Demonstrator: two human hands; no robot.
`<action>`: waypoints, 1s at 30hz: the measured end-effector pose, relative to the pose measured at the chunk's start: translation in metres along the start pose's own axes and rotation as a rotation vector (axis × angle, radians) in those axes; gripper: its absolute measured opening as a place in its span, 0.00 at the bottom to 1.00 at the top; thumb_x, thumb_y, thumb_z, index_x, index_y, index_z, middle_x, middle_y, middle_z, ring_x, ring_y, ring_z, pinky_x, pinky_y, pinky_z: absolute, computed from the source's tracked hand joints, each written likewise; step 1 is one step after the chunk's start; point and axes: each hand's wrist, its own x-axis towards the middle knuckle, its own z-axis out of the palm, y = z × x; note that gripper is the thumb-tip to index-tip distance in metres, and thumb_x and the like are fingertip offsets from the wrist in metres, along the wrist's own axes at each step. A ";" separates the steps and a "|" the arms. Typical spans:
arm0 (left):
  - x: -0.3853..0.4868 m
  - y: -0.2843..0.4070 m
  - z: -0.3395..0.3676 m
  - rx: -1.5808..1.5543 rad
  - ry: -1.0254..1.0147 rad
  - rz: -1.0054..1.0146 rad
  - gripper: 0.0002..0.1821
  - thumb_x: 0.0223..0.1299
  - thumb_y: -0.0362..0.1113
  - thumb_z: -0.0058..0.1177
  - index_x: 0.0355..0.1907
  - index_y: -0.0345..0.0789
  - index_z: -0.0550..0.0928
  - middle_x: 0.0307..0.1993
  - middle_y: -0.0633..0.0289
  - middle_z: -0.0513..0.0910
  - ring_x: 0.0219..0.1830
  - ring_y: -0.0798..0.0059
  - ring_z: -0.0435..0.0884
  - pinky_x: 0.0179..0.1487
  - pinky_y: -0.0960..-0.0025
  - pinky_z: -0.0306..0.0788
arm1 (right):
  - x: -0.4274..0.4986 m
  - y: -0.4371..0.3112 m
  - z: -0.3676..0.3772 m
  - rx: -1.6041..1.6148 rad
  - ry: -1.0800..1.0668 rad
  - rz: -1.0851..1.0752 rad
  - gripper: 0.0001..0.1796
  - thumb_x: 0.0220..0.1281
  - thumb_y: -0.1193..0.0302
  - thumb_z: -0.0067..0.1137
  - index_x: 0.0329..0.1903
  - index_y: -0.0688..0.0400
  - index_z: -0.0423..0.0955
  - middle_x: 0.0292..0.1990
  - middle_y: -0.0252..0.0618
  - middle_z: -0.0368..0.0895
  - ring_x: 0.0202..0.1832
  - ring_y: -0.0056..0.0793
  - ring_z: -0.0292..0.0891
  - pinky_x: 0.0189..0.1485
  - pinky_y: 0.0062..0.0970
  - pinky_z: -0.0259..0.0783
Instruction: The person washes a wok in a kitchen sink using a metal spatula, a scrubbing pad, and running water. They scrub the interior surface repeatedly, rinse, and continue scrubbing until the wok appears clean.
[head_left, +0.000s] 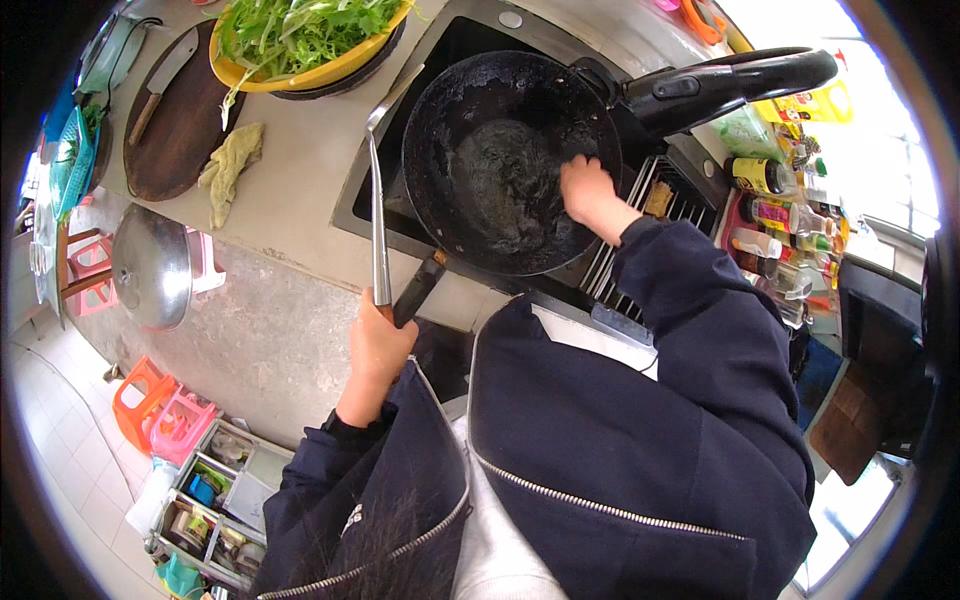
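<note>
A black wok (502, 165) sits on the stove, with what looks like a little water swirled over its bottom. Inside it, near the right wall, is my right hand (587, 187), fingers curled downward; whether they hold anything is hidden. My left hand (376, 337) grips the end of a long-handled metal spatula (378, 202), whose bent head points away from me at the stove's left edge. Close against that hand is the wok's dark handle (420, 287); I cannot tell if the thumb holds it too.
A yellow basket of leafy greens (315, 71) stands at the back left. Beside it, a cleaver (169, 71) lies on a round wooden board (180, 135), next to a crumpled cloth (232, 169). Several seasoning bottles (772, 214) line the right. A black handled appliance (697, 90) sits behind the wok.
</note>
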 end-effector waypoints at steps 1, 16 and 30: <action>0.000 0.000 0.000 -0.009 -0.008 -0.002 0.19 0.45 0.33 0.58 0.41 0.32 0.70 0.29 0.39 0.79 0.37 0.35 0.79 0.40 0.47 0.72 | -0.010 -0.008 0.003 0.055 -0.087 -0.006 0.16 0.55 0.72 0.57 0.46 0.62 0.79 0.50 0.51 0.76 0.53 0.50 0.74 0.52 0.42 0.76; 0.006 -0.009 0.003 0.019 -0.034 0.056 0.18 0.45 0.33 0.58 0.41 0.32 0.71 0.29 0.39 0.81 0.38 0.34 0.79 0.42 0.46 0.73 | 0.000 -0.106 -0.013 0.863 -0.234 -0.285 0.24 0.46 0.82 0.54 0.50 0.59 0.78 0.48 0.56 0.79 0.54 0.55 0.74 0.55 0.39 0.72; 0.007 -0.007 -0.002 0.027 -0.051 0.081 0.20 0.46 0.34 0.60 0.41 0.31 0.71 0.29 0.40 0.81 0.37 0.37 0.80 0.41 0.48 0.74 | 0.057 -0.117 -0.005 0.816 0.326 -0.365 0.16 0.51 0.80 0.56 0.46 0.60 0.75 0.45 0.54 0.76 0.51 0.56 0.72 0.54 0.44 0.70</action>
